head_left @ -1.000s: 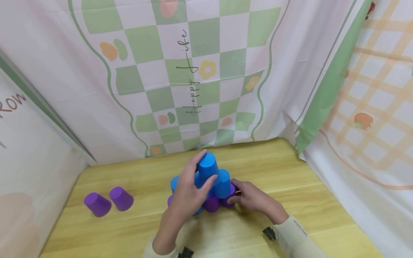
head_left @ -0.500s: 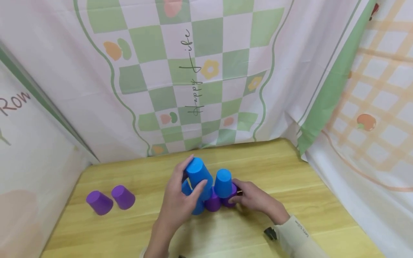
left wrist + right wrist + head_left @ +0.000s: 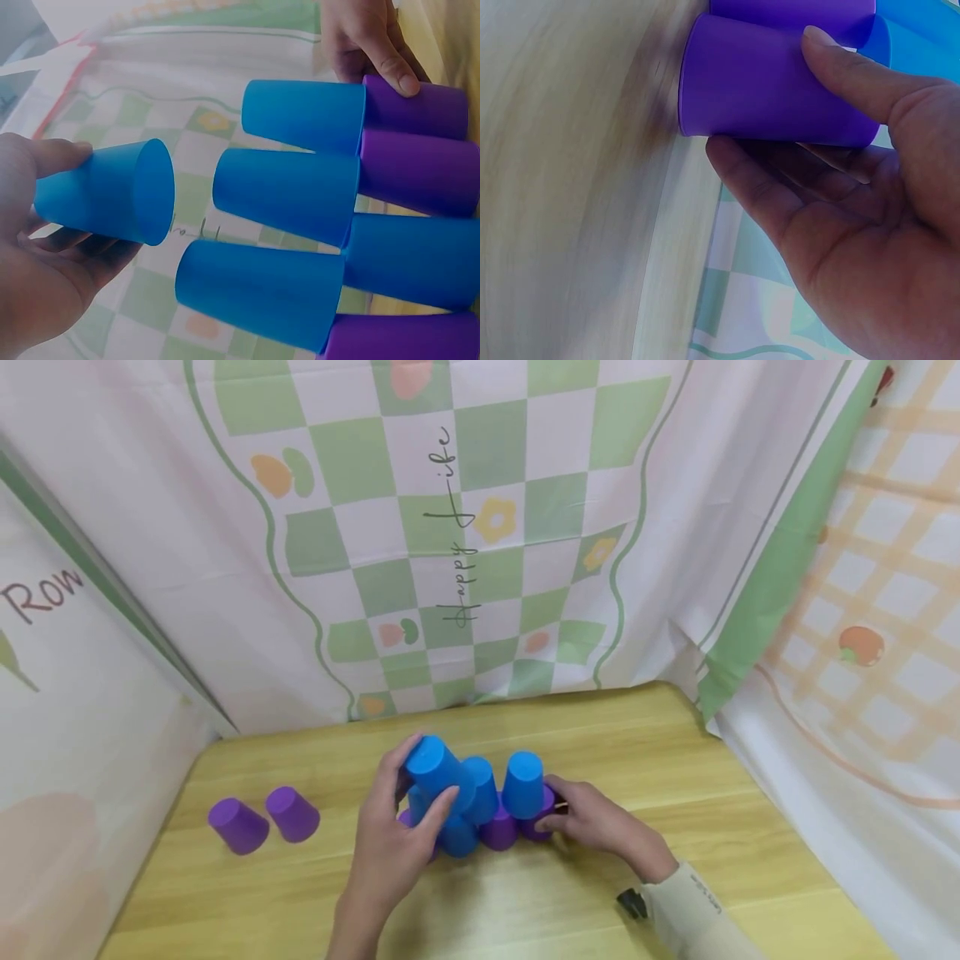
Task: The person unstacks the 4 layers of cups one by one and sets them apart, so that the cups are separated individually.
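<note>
My left hand (image 3: 392, 843) grips a blue cup (image 3: 437, 768) upside down, thumb on one side and fingers on the other. In the left wrist view, a gap separates this blue cup (image 3: 105, 193) from the stacked cups. The stack's upper row is three upturned blue cups, such as the right one (image 3: 522, 785). Below them, the lower row has purple cups, such as a middle one (image 3: 499, 828), and a blue cup (image 3: 458, 837). My right hand (image 3: 600, 822) holds the rightmost purple cup (image 3: 772, 82) of that row, thumb on its side and fingers around the back.
Two purple cups (image 3: 238, 825) stand upside down on the left of the wooden table (image 3: 600, 893). Printed curtains (image 3: 495, 577) hang along the back and both sides. A black clip-like piece (image 3: 632, 903) sits by the right sleeve (image 3: 686, 910).
My left hand has carried the blue cup leftward and slightly down from above the right part of the stack, uncovering the middle upper cup. The right hand stays on its purple cup.
</note>
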Available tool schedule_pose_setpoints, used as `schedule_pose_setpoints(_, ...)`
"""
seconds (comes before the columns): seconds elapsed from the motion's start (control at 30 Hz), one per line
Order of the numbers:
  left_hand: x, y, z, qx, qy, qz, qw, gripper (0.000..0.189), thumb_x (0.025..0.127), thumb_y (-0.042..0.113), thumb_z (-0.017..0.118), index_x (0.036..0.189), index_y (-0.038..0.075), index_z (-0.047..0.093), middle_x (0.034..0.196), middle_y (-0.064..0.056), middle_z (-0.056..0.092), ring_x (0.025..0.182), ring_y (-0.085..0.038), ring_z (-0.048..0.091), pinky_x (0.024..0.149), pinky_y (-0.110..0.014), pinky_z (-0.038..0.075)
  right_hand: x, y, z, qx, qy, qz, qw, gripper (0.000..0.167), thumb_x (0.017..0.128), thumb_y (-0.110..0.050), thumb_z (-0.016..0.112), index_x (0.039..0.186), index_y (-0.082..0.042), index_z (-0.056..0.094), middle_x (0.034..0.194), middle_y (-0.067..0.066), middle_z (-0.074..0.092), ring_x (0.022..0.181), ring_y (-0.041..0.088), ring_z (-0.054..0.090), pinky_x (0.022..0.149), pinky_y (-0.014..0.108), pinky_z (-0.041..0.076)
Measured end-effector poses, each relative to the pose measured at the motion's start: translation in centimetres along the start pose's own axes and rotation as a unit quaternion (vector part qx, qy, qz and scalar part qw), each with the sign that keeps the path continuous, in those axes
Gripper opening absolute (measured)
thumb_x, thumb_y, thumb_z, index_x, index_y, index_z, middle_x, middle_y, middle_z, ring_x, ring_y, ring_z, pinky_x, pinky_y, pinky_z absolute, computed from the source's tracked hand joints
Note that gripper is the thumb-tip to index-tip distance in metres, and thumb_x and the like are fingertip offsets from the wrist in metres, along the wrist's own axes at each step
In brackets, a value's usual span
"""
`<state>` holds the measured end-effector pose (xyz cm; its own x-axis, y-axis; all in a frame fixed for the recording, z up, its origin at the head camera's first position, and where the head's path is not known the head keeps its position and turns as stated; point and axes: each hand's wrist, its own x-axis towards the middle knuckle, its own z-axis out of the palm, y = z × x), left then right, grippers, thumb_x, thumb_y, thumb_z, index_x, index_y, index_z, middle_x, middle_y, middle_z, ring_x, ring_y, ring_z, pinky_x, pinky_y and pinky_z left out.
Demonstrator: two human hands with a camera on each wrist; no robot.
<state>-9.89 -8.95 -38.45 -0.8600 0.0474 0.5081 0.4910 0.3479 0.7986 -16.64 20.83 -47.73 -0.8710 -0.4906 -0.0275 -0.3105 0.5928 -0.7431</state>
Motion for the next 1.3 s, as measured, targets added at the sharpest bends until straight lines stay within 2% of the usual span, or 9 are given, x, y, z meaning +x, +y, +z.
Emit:
schedule_pose_setpoints(0.3,-0.4,-0.4,-1.6,0.007,0.048,0.000,0.9988,0.077,0.088,0.003,0.084,0.155,0.019,0.048,0.141,-0.009,0.066,0.129,-0.027,0.067,0.110,-0.043,0.055,0.0,-0.1,-0.1,0.006,0.001,0.005,1.0000,0.039,0.098,-0.020,0.075,0.133,-0.007,0.061,0.123,0.008,0.073,0.118,0.030,0.070,0.101,0.049,0.061)
schedule_pose_setpoints(0.53,-0.9,-0.7,-2.6,0.001,0.072,-0.004,0.9974,0.076,0.088,-0.001,0.083,0.153,0.018,0.050,0.137,-0.010,0.067,0.125,-0.022,0.067,0.108,-0.016,0.051,0.1,-0.1,-0.2,0.001,-0.001,0.007,1.0000,0.039,0.099,-0.020,0.075,0.133,-0.007,0.061,0.123,0.007,0.073,0.118,0.030,0.070,0.101,0.049,0.061)
schedule_pose_setpoints(0.77,-1.2,-1.0,-3.3,0.014,0.095,-0.009,0.9954,0.076,0.087,-0.002,0.083,0.153,0.018,0.051,0.139,-0.012,0.066,0.125,-0.023,0.067,0.106,-0.015,0.050,0.2,-0.2,-0.2,0.003,-0.002,0.012,0.9999,0.040,0.098,-0.018,0.075,0.134,-0.007,0.060,0.124,0.008,0.073,0.119,0.031,0.070,0.101,0.050,0.060)
schedule_pose_setpoints(1.03,-1.5,-1.2,-4.0,0.018,0.110,-0.011,0.9937,0.076,0.088,-0.004,0.082,0.153,0.019,0.052,0.139,-0.012,0.065,0.124,-0.003,0.063,0.107,-0.014,0.050,0.1,-0.3,-0.2,0.008,-0.003,0.015,0.9998,0.039,0.098,-0.018,0.075,0.133,-0.007,0.060,0.124,0.008,0.073,0.119,0.032,0.070,0.102,0.051,0.060)
schedule_pose_setpoints(1.3,-1.7,-1.6,-4.5,0.026,0.126,-0.015,0.9916,0.076,0.086,-0.005,0.082,0.153,0.014,0.052,0.138,-0.014,0.065,0.123,-0.003,0.063,0.105,-0.014,0.050,0.1,-0.5,-0.1,0.006,0.000,0.012,0.9999,0.039,0.098,-0.018,0.075,0.133,-0.006,0.061,0.123,0.008,0.073,0.118,0.031,0.070,0.101,0.051,0.061)
